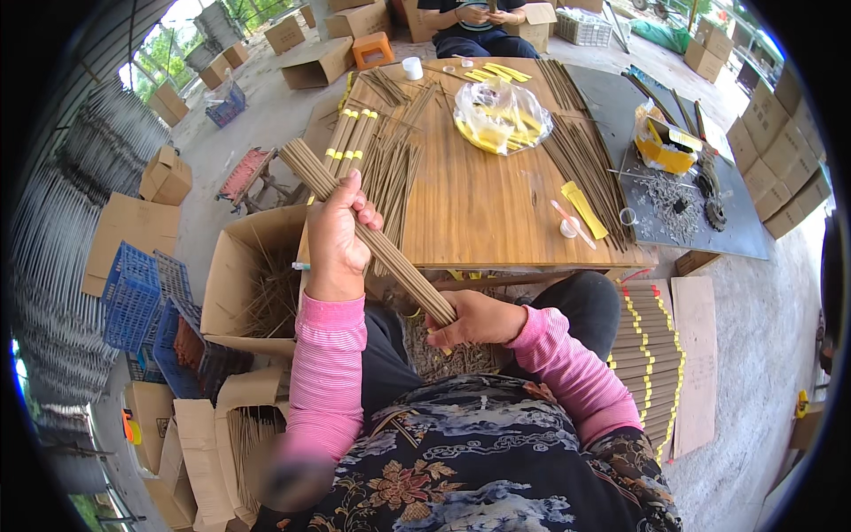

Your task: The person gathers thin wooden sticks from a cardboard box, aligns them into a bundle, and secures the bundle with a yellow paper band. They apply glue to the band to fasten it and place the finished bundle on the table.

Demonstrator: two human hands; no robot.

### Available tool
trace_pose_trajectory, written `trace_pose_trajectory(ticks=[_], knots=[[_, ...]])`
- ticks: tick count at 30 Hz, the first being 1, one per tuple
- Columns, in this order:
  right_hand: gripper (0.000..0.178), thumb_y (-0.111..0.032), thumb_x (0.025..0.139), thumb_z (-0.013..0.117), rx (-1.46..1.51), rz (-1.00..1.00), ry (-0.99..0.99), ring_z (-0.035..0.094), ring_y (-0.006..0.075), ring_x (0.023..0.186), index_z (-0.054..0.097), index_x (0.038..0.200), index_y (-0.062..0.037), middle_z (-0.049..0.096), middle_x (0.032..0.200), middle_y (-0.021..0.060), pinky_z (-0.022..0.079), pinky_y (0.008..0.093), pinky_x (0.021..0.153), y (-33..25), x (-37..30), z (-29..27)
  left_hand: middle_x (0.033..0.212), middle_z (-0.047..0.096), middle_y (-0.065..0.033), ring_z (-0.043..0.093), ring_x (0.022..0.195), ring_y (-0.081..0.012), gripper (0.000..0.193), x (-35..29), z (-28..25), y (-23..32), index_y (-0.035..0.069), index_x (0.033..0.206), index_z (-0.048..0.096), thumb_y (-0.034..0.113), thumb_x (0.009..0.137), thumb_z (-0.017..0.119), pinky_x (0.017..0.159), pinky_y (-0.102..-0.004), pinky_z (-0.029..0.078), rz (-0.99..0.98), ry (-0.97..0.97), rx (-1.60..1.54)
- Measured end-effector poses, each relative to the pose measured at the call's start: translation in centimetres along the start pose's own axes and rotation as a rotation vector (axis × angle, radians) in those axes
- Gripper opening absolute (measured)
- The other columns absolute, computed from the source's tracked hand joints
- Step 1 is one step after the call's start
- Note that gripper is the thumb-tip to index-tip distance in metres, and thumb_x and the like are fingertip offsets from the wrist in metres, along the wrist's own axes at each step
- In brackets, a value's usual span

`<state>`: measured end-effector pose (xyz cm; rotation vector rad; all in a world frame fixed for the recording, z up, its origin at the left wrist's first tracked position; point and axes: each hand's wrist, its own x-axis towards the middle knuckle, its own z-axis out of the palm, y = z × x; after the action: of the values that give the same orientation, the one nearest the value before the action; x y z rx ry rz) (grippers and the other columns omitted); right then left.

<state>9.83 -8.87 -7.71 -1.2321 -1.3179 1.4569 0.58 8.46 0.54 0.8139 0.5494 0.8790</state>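
A thick bundle of thin brown incense sticks [401,266] slants across in front of me, its upper end to the left over the table edge. My left hand [335,232] is closed round the upper half. At the lower end, my right hand [483,317] grips the sticks, with its thumb across them and some fingers hidden underneath. Beyond my left hand lie several bundles with yellow bands [352,137] on the wooden table [470,208]. Loose sticks [396,191] are spread just right of those bundles.
A plastic bag of yellow strips [502,120] sits mid-table, near more loose sticks [585,168]. An open cardboard box [253,266] with sticks stands at my left. Banded bundles [647,346] lie low on the right. Across the table sits another person [474,27].
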Motion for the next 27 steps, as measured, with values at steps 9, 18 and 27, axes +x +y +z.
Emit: trace_pose_trajectory(ticks=[9, 18, 27], knots=[[0.015, -0.015, 0.082, 0.061, 0.710, 0.037, -0.174, 0.048, 0.0080, 0.043, 0.050, 0.079, -0.0057, 0.047, 0.056, -0.0006, 0.041, 0.0209, 0.038, -2.1, 1.4, 1.0, 0.056, 0.041, 0.0046, 0.038, 0.044, -0.0061, 0.018, -1.1, 0.8, -0.7, 0.011, 0.080, 0.050, 0.022, 0.080, 0.064, 0.041, -0.0212, 0.033, -0.148, -0.375, -0.113], [0.017, -0.011, 0.083, 0.058, 0.703, 0.162, -0.111, 0.040, 0.0072, 0.036, 0.047, 0.071, -0.0065, 0.041, 0.048, -0.0022, 0.034, 0.0211, 0.032, -2.7, 0.4, 0.9, 0.055, 0.043, 0.0033, 0.038, 0.044, -0.0066, 0.013, 0.0, -0.4, -0.8, 0.007, 0.083, 0.052, 0.019, 0.086, 0.055, 0.044, -0.0206, 0.034, -0.216, -0.294, -0.225], [0.019, -0.016, 0.081, 0.061, 0.226, -0.063, 0.239, 0.046, 0.0080, 0.043, 0.048, 0.084, -0.0028, 0.049, 0.058, 0.0009, 0.041, 0.0222, 0.041, -2.0, 2.3, 1.4, 0.056, 0.041, 0.0043, 0.038, 0.044, -0.0060, 0.014, -1.7, 1.6, -0.8, 0.011, 0.078, 0.051, 0.020, 0.083, 0.060, 0.040, -0.0216, 0.033, 0.043, -0.054, 0.072]])
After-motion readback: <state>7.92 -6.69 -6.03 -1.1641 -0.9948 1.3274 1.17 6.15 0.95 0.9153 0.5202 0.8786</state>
